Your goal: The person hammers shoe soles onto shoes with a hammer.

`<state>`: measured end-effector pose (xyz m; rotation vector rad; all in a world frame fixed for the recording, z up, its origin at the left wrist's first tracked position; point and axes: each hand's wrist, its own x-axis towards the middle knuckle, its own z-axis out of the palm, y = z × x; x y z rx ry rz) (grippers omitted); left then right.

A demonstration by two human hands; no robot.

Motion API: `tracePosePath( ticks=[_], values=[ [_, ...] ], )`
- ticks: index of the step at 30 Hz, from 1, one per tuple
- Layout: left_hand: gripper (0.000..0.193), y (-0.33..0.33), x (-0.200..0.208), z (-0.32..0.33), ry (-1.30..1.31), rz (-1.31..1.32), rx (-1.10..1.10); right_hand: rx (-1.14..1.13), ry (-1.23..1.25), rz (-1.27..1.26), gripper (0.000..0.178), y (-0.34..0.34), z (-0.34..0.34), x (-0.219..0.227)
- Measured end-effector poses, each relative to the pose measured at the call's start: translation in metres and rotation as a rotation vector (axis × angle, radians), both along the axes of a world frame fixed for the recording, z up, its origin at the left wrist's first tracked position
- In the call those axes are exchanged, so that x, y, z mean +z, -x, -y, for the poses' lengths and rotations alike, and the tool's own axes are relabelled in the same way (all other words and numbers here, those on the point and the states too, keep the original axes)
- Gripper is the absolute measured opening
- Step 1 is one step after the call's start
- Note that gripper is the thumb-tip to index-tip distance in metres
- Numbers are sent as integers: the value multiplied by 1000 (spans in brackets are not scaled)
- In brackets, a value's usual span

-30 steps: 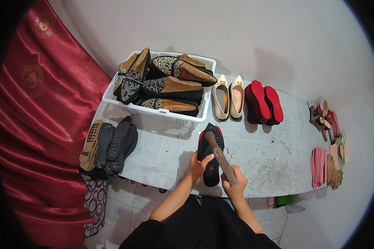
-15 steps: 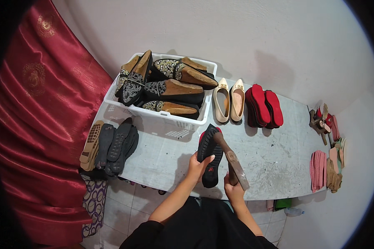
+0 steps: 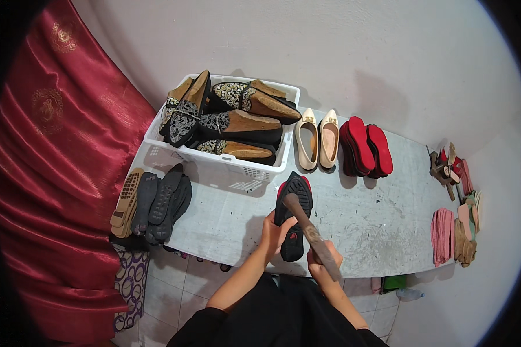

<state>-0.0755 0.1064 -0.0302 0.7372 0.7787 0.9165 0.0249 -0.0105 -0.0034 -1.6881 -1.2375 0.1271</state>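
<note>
My left hand [image 3: 276, 232] is closed around the left side of a black ridged shoe sole [image 3: 292, 246], with the thumb across its tread. Red shows along the edges of the sole's upper part, and its pointed end faces away from me. My right hand [image 3: 325, 260] grips a hammer [image 3: 312, 237] with a long, worn brown head. One end of that head lies over the sole's tread; whether it touches cannot be made out. The hammer's handle is mostly hidden under the head and in my fingers.
Behind stands a white basket [image 3: 231, 159] of black shoes on wooden lasts. Cream flats [image 3: 329, 139] and red soles [image 3: 362, 144] lie beside it. Dark soles [image 3: 167, 199] are at left, pink pieces [image 3: 443, 237] at right. A red curtain [image 3: 69, 173] borders the table [image 3: 382, 231].
The hammer has swung left, its far end moving from beside the sole's right edge to over the tread. My right hand has shifted slightly left. The left hand holds nearly still.
</note>
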Motion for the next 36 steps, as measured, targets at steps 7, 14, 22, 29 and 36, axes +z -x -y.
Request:
tracePosePath(
  ticks=[7, 14, 22, 29, 36],
  values=[
    [25, 3, 10, 6, 45, 115, 127, 10, -6, -44, 21, 5, 3, 6],
    [28, 9, 4, -1, 44, 140, 71, -41, 12, -27, 23, 6, 1, 8],
    [26, 9, 11, 5, 48, 176, 79, -74, -17, -57, 20, 11, 4, 4],
    [16, 12, 2, 2, 21, 168, 89, 59, 108, 24, 25, 17, 8, 23],
    [22, 14, 4, 7, 20, 148, 116, 41, 137, 18, 25, 17, 6, 25]
  ],
)
